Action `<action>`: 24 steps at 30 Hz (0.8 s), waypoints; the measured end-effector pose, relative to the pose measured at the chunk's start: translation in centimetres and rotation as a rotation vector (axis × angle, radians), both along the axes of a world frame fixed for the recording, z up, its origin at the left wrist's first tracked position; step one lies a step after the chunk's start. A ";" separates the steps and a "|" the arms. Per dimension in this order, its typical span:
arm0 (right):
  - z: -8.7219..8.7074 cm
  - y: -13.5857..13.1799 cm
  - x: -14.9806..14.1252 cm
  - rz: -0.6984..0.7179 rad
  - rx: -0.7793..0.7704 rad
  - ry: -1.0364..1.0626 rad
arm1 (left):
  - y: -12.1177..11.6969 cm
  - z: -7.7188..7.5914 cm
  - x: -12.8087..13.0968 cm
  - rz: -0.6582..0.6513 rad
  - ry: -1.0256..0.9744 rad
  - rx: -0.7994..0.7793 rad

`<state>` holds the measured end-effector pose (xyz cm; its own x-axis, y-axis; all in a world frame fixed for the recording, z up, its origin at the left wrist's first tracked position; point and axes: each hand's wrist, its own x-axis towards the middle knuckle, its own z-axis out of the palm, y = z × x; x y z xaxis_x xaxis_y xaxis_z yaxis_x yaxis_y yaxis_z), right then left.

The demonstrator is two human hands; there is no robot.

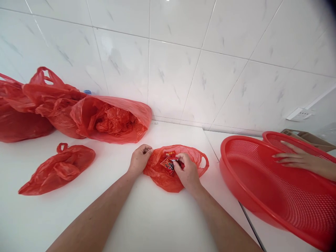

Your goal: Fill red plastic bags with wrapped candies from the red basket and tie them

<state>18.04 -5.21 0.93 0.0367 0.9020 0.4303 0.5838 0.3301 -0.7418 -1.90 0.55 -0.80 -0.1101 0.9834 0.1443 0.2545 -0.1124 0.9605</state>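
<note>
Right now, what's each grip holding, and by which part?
Left grip: open red bag, pinched at its left rim. Right grip: small shiny packet, apparently by its right end.

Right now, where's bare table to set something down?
Bare table: between the forearms, in front of the middle bag; behind that bag, up to the wall; front left, between the small bag and left forearm. Crowded: back left with big bags, right with baskets and another person's hand.
</note>
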 end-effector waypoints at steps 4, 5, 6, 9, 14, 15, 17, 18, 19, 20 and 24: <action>0.1 0.2 0.9 -0.079 0.011 0.071 | 0.0 -0.1 0.0 0.000 0.005 0.003; 0.2 0.3 1.1 -0.099 0.016 0.061 | 0.0 -0.1 0.0 0.000 0.001 0.002; 0.2 0.4 1.3 -0.113 0.018 0.043 | 0.0 -0.1 0.0 -0.001 -0.003 0.000; 0.3 0.4 1.5 -0.153 0.027 0.015 | 0.0 -0.1 0.0 -0.001 -0.013 0.001; 0.8 0.2 1.5 -0.193 0.073 0.041 | 0.0 0.1 0.1 -0.002 -0.001 0.001; 0.8 0.2 1.6 -0.189 0.090 0.032 | 0.0 0.2 0.1 -0.003 -0.001 0.003; 0.9 0.2 1.6 -0.179 0.116 0.006 | -0.1 0.3 0.1 -0.002 0.000 0.007; 0.8 0.2 1.7 -0.161 0.110 -0.006 | -0.1 0.3 0.1 -0.001 0.003 0.007; 0.7 0.3 1.7 -0.130 0.086 -0.017 | -0.1 0.4 0.1 0.001 0.005 0.006; 0.6 0.3 1.7 -0.088 0.048 -0.027 | -0.1 0.4 0.1 0.002 0.006 0.003; -0.1 0.6 1.6 0.052 -0.078 -0.035 | -0.1 0.4 0.1 0.002 0.015 -0.004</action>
